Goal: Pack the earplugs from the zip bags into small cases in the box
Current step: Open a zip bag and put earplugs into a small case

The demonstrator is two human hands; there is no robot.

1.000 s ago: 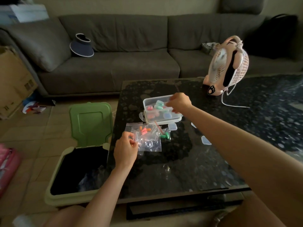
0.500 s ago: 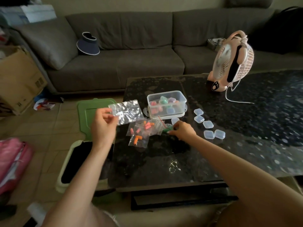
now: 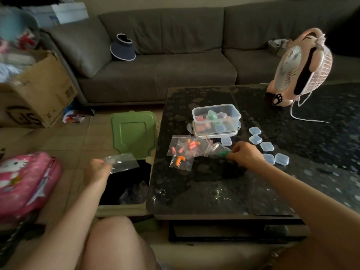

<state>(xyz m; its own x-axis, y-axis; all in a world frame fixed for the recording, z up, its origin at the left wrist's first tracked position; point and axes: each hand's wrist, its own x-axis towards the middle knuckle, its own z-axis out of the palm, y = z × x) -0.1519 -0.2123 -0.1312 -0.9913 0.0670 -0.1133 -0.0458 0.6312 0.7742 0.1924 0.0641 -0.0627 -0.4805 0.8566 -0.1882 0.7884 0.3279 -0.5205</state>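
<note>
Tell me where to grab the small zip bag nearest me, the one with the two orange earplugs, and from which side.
I'd pinch the bag by its bare near edge, coming from the front of the table. It lies flat, its earplugs sit toward the far side, and other bags seem to overlap it there.

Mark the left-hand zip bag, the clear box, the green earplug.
zip bag (image 3: 121, 162), head view, middle of the film.
clear box (image 3: 213, 106), head view, far rim.
green earplug (image 3: 224, 153), head view, exposed end.
</note>
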